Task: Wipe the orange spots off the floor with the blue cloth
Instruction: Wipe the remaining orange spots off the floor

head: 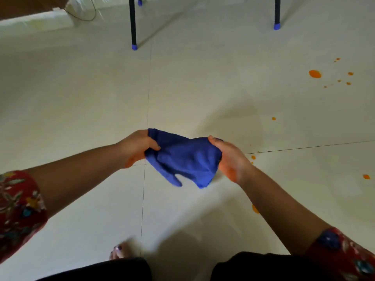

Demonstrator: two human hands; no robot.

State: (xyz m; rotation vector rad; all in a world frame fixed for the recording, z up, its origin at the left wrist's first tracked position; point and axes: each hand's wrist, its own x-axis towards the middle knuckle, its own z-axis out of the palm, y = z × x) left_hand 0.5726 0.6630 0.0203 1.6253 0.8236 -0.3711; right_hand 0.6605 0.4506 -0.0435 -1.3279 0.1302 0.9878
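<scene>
The blue cloth (182, 159) hangs in the air above the pale tiled floor (81, 98), stretched between both hands. My left hand (136, 148) grips its left end, fingers curled round the fabric. My right hand (231, 157) grips the right end. Two corners of the cloth droop below. Orange spots lie on the floor to the right: a large spot (315, 74) with several small drops around it far right, a small drop (273, 118), drops (253, 157) next to my right wrist, a spot (366, 176) and a smear (255, 208) partly hidden by my right forearm.
Two black table legs with blue caps stand at the back, one at centre (134, 37) and one at right (276, 17). A thin cable (89, 16) lies near a step at the back left. My foot (121, 250) and dark trousers show at the bottom.
</scene>
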